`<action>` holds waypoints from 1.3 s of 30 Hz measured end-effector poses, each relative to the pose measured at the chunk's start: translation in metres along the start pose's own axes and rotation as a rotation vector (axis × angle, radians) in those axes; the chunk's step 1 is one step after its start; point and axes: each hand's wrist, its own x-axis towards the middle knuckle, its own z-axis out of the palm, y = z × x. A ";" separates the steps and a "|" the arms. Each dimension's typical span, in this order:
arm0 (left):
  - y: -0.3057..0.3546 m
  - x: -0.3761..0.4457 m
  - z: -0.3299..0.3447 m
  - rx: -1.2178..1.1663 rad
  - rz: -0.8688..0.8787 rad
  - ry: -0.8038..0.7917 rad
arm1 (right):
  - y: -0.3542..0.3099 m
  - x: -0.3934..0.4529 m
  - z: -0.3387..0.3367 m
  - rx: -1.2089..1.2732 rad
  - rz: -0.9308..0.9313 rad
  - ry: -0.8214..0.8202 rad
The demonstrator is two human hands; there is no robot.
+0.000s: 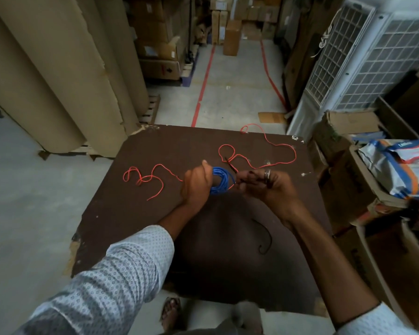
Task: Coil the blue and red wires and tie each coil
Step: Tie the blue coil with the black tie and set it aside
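Both hands meet above the middle of a dark brown counter point(155, 213). Left hand point(196, 187) is clenched around a blue wire coil point(221, 181), held upright just above the surface. Right hand point(267, 187), wearing a ring, pinches a thin dark tie point(230, 165) beside the coil. Red wire point(257, 151) lies loose and uncoiled across the counter's far half, trailing to both sides behind the hands.

Pretty dim in there; my body threw a big soft shadow over the table point(131, 213), and edges looked warped and smeary.
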 end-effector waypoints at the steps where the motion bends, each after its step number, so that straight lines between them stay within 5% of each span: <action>1: -0.001 0.001 -0.001 0.005 -0.003 0.005 | -0.001 0.001 0.003 -0.021 -0.027 0.029; 9: 0.004 0.001 -0.018 0.052 0.013 -0.055 | -0.014 0.015 0.012 -0.406 -0.375 0.138; 11: 0.001 0.000 -0.019 0.053 0.022 -0.159 | -0.017 0.017 0.016 -0.478 -0.356 0.194; 19: 0.007 0.005 -0.028 0.063 0.123 -0.044 | -0.014 0.032 0.028 -0.779 -0.413 0.142; 24: 0.004 0.009 -0.016 -0.080 0.042 0.017 | -0.005 0.040 0.035 -0.978 -0.390 0.042; 39: -0.007 -0.009 -0.018 -0.253 0.147 0.082 | 0.026 0.035 0.044 -0.428 -0.244 0.098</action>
